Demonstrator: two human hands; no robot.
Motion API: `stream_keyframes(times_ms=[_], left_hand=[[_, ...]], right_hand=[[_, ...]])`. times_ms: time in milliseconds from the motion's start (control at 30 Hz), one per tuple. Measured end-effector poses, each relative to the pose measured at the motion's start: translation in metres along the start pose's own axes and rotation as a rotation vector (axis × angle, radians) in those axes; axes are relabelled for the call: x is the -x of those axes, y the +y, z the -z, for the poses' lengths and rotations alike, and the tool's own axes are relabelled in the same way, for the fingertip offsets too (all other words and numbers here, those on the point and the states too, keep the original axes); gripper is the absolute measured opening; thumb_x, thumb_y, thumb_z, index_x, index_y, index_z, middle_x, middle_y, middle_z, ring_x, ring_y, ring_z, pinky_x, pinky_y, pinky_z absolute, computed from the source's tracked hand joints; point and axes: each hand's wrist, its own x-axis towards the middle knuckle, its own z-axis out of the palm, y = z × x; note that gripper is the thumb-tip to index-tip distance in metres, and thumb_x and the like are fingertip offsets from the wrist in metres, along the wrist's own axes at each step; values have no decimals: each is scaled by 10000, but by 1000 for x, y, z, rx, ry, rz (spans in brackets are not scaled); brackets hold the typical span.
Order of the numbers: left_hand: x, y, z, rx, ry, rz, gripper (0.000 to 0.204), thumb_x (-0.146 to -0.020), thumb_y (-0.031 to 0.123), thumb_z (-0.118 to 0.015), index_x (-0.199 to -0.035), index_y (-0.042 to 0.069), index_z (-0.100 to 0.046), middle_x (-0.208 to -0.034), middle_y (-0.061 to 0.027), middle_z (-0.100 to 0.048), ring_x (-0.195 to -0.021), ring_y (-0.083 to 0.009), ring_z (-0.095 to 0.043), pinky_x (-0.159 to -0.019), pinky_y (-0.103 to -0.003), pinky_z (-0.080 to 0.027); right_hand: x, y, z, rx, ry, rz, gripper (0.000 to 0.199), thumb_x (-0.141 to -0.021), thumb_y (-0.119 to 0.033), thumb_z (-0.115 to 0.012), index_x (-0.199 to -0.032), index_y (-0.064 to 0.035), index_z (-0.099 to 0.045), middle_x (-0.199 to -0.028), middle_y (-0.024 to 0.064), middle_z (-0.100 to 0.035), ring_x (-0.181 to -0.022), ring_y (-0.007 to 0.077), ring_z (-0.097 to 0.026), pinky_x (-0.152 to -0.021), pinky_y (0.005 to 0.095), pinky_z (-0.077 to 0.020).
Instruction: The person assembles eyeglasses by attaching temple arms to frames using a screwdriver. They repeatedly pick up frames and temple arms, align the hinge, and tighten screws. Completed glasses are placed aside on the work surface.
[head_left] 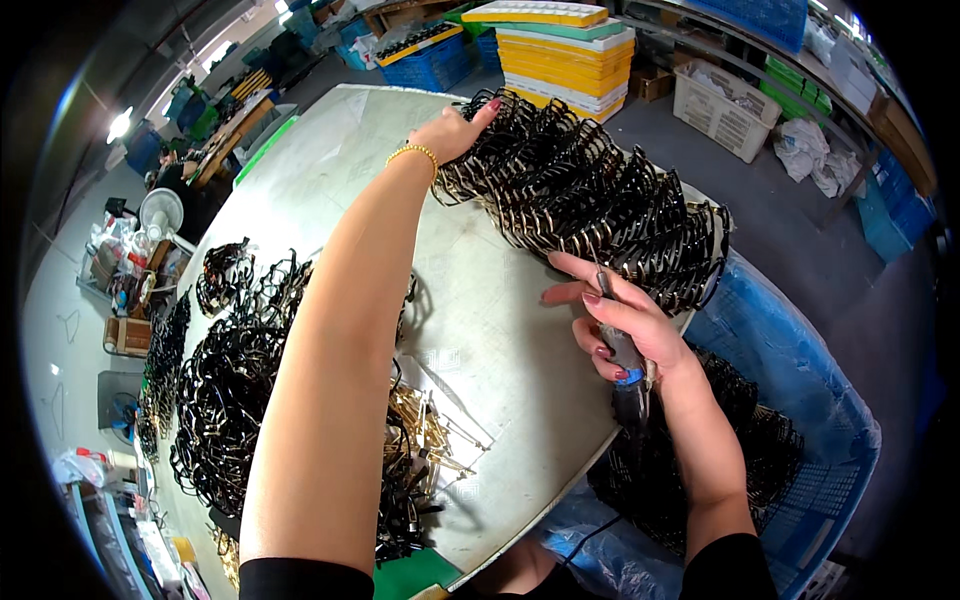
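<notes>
A long row of black eyeglass frames (600, 190) with gold-coloured parts stands packed together along the far right side of the pale table. At the row's far left end my left hand (450, 130) is closed on the frames, thumb on top, its other fingers partly hidden. My right hand (640, 325) is near the row's near right end. It grips a slim dark screwdriver-like tool (622, 350) with a blue ring, its thin tip pointing up between the fingers. My left forearm covers part of a tangled heap of black frames (225, 390) on the left.
Loose gold-coloured thin metal pieces (425, 430) lie beside the heap on the table (500, 330). A blue crate (810, 340), lined with plastic and holding more black frames, stands below the right table edge. Yellow and white stacked trays (565, 65) and a white basket (725, 110) stand beyond.
</notes>
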Motion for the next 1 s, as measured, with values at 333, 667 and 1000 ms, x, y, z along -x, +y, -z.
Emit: stream_keyframes(times_ms=[333, 667, 1000], left_hand=[[143, -26, 103, -119, -33, -217, 825, -1026, 710, -225, -1303, 39, -618, -1215, -224, -666, -1197, -416, -580, -1022, -472, -444], [682, -201, 161, 79, 675, 81, 471, -1117, 315, -369, -1233, -46, -649, -926, -94, -699, -899, -221, -686, -895, -383, -528], [857, -262, -2, 798, 971, 688, 533, -1131, 407, -321, -1129, -12, -651, -777, -41, -642, -658, -87, -576, -633, -232, -470]], right_hand=[[-4, 8, 0, 27, -42, -74, 210, -1012, -174, -560, -1165, -31, -540, -797, 96, -538, -500, 109, -432, -360, 246, -350], [-4, 9, 35, -104, 167, 12, 229, -1096, -266, -455, -1114, -75, -579, -783, -2, -424, -531, 83, -348, -419, 224, -330], [127, 120, -328, 353, -181, -328, 216, -1048, -145, -519, -1200, -17, -605, -850, 33, -577, -460, 69, -459, -351, 241, -383]])
